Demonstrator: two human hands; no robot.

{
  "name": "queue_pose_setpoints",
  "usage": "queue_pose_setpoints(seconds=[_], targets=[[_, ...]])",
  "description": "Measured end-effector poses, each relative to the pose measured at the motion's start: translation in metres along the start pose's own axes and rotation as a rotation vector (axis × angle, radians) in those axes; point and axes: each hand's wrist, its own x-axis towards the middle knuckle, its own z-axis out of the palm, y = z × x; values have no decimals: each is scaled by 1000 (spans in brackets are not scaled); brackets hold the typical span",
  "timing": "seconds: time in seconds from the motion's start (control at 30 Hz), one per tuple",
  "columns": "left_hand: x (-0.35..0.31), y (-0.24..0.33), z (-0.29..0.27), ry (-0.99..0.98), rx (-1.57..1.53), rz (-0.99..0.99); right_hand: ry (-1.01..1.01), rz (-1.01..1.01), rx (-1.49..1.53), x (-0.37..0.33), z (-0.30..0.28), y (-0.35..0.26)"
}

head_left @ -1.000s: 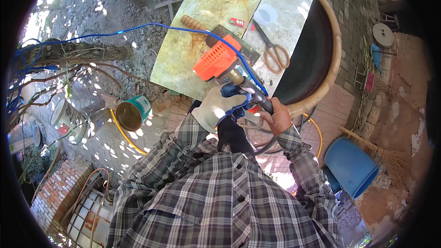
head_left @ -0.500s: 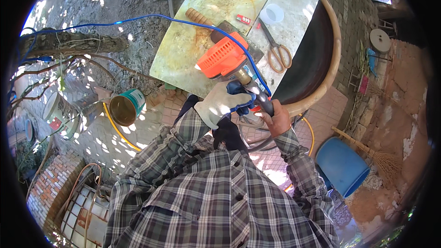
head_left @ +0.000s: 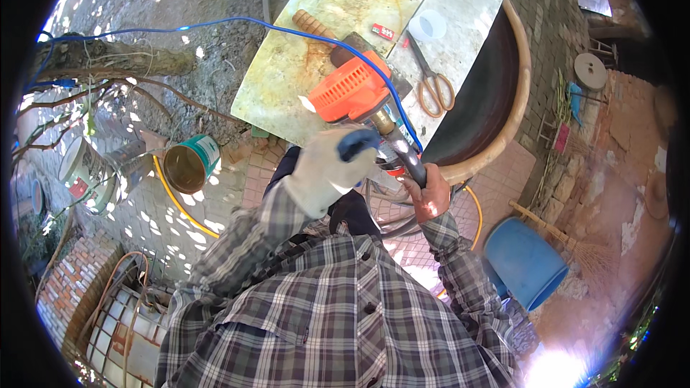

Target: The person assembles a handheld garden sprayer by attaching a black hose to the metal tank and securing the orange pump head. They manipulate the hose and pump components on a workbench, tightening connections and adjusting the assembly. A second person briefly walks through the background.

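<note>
At near edge of table: tool, grasped by handle in fingers of right hand; beside it, blurred, left hand, can't tell if gripping. Probable risks: a snag from cord, arced close along tool; a drop if held one-handed. On stained pale table: shears, cup. To right: dark vat, brick paving.

L hand: off-wht glove, dk blue on fingers. Below it, blk/grey/wht plaid LS shirt w/ dk btns, dk trousers.
</note>
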Motion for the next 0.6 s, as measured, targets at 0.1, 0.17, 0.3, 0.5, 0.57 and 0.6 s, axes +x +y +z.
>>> queue_pose_setpoints(seconds=[0.1,0.17,0.3,0.5,0.57,0.6], targets=[[10,23,-22,355,-98,-67,-36,59,104,2,-3,-5],[37,18,-43,303,435,192,-71,35,136,6,-6,-6],[62,-3,-44,48,386,156,-134,52,200,9,-4,9],[73,-17,-44,-20,323,101,-175,55,299,8,-5,12],[74,-16,-45,-31,328,91,-162,73,306,5,-5,13],[74,-16,-44,-34,323,79,-151,88,303,2,-5,13]])
